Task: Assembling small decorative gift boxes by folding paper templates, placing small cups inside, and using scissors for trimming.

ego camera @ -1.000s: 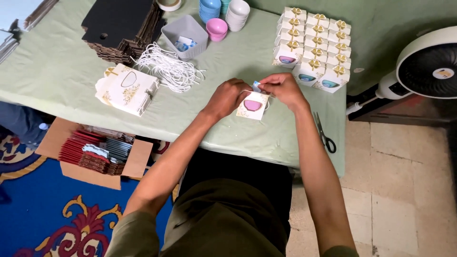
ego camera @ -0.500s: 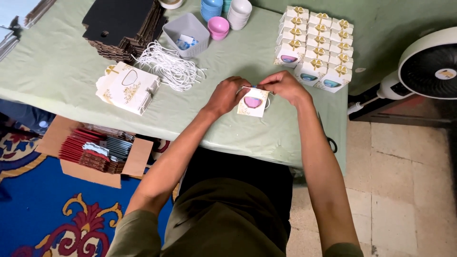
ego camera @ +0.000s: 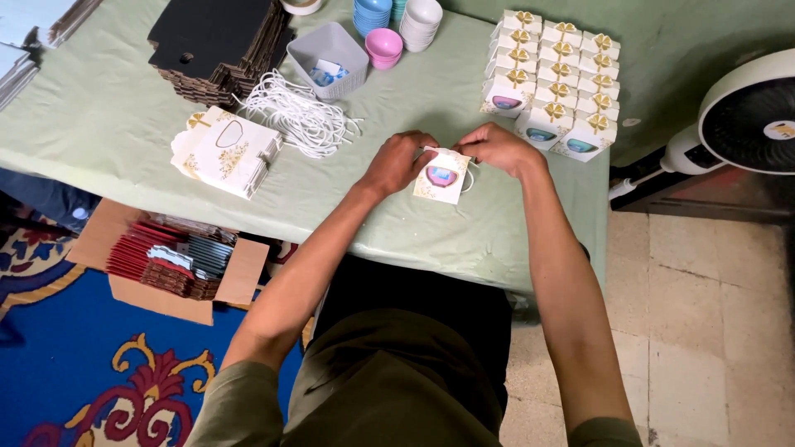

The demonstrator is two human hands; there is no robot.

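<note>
Both my hands grip the top edge of a small white gift box [ego camera: 440, 179] with a window showing a little bowl; it stands on the green tablecloth [ego camera: 389, 215]. My left hand [ego camera: 399, 160] pinches its left top corner. My right hand [ego camera: 497, 147] pinches the right top corner, where a white cord loops out. Finished boxes with gold bows [ego camera: 553, 81] stand in rows just beyond my right hand.
A pile of white cords [ego camera: 298, 120] and a stack of flat white boxes [ego camera: 225, 151] lie to the left. Behind are black card stacks [ego camera: 217, 41], a grey bin [ego camera: 326, 58] and stacked small bowls [ego camera: 396, 25]. A cardboard box [ego camera: 174, 265] sits on the floor; a fan [ego camera: 749, 112] stands right.
The box has come upright between my hands, and both hands have shifted slightly along its top edge. Nothing else has moved.
</note>
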